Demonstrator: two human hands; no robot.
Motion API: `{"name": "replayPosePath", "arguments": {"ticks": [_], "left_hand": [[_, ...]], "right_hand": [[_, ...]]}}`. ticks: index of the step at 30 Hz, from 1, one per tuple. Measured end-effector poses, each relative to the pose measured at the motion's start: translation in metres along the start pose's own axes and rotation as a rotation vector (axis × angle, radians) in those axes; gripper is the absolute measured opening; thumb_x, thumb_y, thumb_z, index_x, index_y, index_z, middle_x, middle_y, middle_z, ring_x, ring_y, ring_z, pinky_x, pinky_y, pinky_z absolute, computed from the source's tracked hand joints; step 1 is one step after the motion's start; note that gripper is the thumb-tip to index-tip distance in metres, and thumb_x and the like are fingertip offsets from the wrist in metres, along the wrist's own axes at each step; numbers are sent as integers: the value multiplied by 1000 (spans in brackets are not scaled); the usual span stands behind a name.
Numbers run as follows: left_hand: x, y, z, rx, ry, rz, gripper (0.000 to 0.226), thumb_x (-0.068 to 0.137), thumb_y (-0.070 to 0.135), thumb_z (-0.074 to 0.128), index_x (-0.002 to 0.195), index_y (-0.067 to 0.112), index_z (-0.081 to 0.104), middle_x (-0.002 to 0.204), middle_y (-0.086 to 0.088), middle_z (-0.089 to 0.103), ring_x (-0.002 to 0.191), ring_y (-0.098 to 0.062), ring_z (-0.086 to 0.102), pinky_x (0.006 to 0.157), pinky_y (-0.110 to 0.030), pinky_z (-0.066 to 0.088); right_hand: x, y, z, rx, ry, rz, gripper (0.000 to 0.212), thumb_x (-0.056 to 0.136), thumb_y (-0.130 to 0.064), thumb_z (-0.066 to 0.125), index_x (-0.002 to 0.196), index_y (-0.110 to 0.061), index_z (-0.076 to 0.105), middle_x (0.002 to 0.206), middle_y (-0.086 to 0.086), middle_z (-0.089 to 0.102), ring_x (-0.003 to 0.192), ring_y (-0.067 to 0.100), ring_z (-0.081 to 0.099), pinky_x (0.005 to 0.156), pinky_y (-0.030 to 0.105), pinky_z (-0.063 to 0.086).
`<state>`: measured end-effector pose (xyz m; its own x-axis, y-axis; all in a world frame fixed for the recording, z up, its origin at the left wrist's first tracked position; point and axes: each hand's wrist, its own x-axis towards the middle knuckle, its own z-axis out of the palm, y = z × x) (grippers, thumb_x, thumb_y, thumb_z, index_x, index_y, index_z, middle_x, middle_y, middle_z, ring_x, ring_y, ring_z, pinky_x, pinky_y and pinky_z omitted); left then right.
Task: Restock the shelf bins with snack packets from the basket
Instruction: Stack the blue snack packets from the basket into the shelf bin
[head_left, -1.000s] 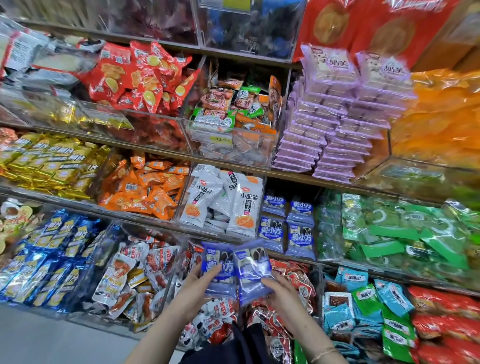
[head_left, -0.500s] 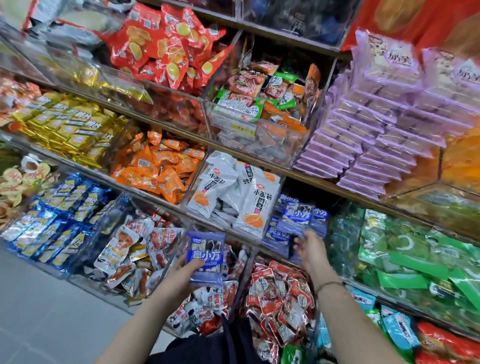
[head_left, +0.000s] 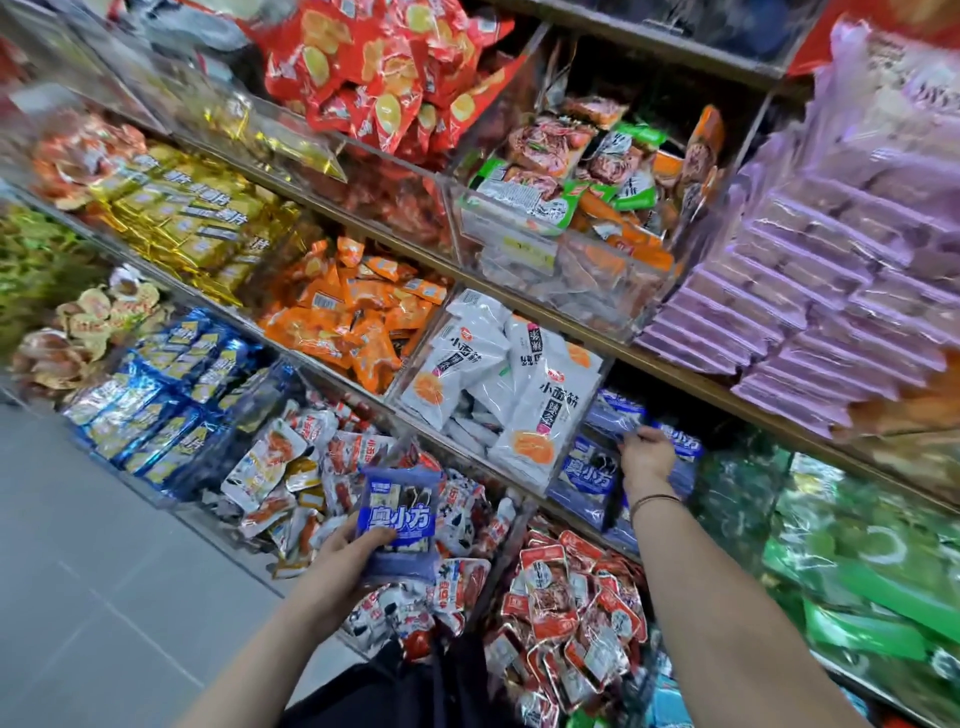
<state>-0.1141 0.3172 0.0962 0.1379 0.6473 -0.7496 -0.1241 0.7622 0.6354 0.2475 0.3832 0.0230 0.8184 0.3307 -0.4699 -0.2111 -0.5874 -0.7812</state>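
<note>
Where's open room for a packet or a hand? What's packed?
Loosest for the blue packet in the left hand: the dark gap above the stock in the blue-packet bin, between white packets and green packets; the right hand is in it. The grey floor at left is bare. The orange packets and white packets are heaped to their rims.

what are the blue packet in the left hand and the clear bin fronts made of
Blue packet: seemingly thin glossy plastic film; its edges crinkle and its face catches the light. Clear bin front: rigid transparent plastic, probably acrylic; the packets inside show through and its edges glint.
</note>
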Motion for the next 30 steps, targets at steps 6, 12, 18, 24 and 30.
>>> {"name": "replayPosePath", "arguments": {"ticks": [6,12,18,24,30], "left_hand": [[0,-1,11,45,-9,2,15,92,5,56,104,12,60,85,-8,74,75,-23,65,64,-32,48],[-1,-7,30,117,-110,-99,31,89,13,63,118,4,55,93,-11,69,79,-23,62,67,-33,48],[-5,-17,48,297,-281,-154,44,85,24,68,126,12,53,98,-2,75,82,-18,72,62,-30,54],[-2,-16,57,976,-276,373,50,93,34,57,137,15,42,127,6,52,109,-9,56,98,-31,45],[14,12,62,1454,47,1181,61,83,20,67,137,4,46,142,-16,44,132,-35,41,112,-47,31]], "right_hand": [[-24,0,-29,-208,-117,-170,44,93,-14,56,134,-2,47,133,20,50,110,33,55,101,41,42],[-135,43,-56,-124,-519,-169,16,94,-25,54,103,-16,63,92,4,66,71,12,59,66,27,46],[-203,84,-63,-15,-938,95,13,90,-32,61,102,-29,63,99,-4,71,83,6,66,72,23,54],[-192,100,-76,185,-675,269,36,79,-22,71,110,-8,57,106,10,65,93,24,64,79,37,53],[-153,104,-103,323,-302,326,18,89,-20,62,104,-11,63,81,5,61,64,18,52,57,29,40]]}}
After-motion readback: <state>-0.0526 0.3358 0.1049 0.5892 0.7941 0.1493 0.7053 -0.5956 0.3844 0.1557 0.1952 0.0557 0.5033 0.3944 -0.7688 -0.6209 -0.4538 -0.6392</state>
